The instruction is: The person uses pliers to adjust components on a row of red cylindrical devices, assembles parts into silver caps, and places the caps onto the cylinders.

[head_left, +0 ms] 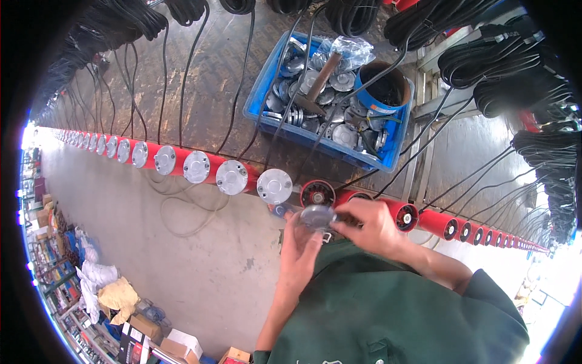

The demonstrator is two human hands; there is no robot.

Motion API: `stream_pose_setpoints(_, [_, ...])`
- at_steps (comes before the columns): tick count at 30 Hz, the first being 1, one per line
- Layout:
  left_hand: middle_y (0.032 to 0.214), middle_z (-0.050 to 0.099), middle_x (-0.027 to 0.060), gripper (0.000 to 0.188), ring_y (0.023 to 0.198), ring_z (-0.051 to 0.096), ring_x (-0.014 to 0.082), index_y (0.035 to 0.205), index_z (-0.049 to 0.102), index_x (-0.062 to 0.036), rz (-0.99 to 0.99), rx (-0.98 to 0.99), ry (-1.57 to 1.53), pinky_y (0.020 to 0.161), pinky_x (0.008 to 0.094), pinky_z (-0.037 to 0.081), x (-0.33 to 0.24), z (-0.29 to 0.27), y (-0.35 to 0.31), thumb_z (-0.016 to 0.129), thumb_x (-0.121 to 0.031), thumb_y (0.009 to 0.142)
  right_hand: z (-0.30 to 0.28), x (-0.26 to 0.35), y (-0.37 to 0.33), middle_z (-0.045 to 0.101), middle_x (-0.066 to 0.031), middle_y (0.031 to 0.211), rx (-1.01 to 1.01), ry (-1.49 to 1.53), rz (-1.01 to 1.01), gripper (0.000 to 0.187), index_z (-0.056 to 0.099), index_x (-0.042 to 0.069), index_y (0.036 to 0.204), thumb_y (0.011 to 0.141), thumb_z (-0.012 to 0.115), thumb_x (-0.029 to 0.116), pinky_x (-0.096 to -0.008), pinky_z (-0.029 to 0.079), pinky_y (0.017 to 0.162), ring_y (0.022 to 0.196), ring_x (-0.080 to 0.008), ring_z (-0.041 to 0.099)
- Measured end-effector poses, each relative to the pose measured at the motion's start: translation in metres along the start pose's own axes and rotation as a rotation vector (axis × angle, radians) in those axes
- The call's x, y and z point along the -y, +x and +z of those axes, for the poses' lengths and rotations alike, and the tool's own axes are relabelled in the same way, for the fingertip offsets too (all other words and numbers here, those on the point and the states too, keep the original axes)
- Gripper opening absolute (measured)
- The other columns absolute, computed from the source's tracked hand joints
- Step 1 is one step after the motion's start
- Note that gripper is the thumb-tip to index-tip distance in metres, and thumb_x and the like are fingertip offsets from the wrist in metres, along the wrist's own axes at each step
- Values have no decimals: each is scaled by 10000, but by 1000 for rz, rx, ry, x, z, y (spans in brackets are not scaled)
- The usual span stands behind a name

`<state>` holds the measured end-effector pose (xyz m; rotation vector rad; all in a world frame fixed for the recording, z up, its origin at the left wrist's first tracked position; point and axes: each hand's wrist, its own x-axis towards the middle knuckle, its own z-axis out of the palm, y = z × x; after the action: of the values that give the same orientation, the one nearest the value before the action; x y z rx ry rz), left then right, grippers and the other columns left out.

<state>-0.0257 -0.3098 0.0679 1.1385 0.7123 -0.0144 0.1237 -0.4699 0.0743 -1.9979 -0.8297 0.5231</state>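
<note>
In front of my chest my left hand [297,247] is closed round a silver round metal end cap [317,217], somewhat blurred by motion. At the cap's right rim, the bent fingers of my right hand [374,227] are pressed together on it. Just beyond the cap is the open end of a red cylinder [318,194], with dark inner parts showing. To its left, a neighbouring cylinder's end carries a fitted silver cap [274,186]. A small blue round thing [280,210] shows beside my left fingers, its kind unclear.
A blue crate [330,144] on the bench holds many loose metal caps, a hammer [320,82], and a blue-rimmed round container [382,88]. Red cylinders line the bench edge, capped leftward, open-ended rightward [406,216]. Black cables run to coiled bundles [418,24]. Boxes [182,346] stand lower left.
</note>
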Motion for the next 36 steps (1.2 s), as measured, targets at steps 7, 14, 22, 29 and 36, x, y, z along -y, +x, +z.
stream_pose_setpoints(7, [1647,499,261,1052,1531,511,379,1667,305,37,456,-53,601,1271,474,407,11,3,39,916,-119,825,-14,-22,29,798,-58,911,104,213,456,361,758,-36,1265,962,851,136,-289,583,767,812,-76,696])
stream_pose_setpoints(14, [1614,550,240,1085,1479,564,368,1668,300,0,527,-83,559,1230,465,459,26,0,63,923,-74,783,-4,-28,46,802,-76,896,167,169,393,374,753,-42,1265,951,855,133,-287,577,778,795,-82,688])
stream_pose_setpoints(22, [1593,591,201,1089,1424,620,345,1661,321,-28,564,-104,590,1156,447,517,32,-1,67,935,-64,762,-8,-29,51,805,-72,897,216,179,368,357,757,-17,1263,957,853,141,-283,572,766,786,-80,688])
stream_pose_setpoints(29, [1597,596,201,1048,1435,619,330,1642,363,-39,547,-110,602,1125,410,528,36,-1,69,929,-43,761,-8,-27,46,800,-67,883,174,157,326,341,762,-3,1247,969,848,174,-282,574,754,769,-81,682])
stream_pose_setpoints(36, [1594,587,204,953,1443,597,394,1607,450,-16,542,-126,556,1198,459,475,35,4,68,917,-48,777,-17,-52,43,830,-137,1160,137,-9,248,350,768,15,1242,915,832,123,-379,607,939,1020,-233,794])
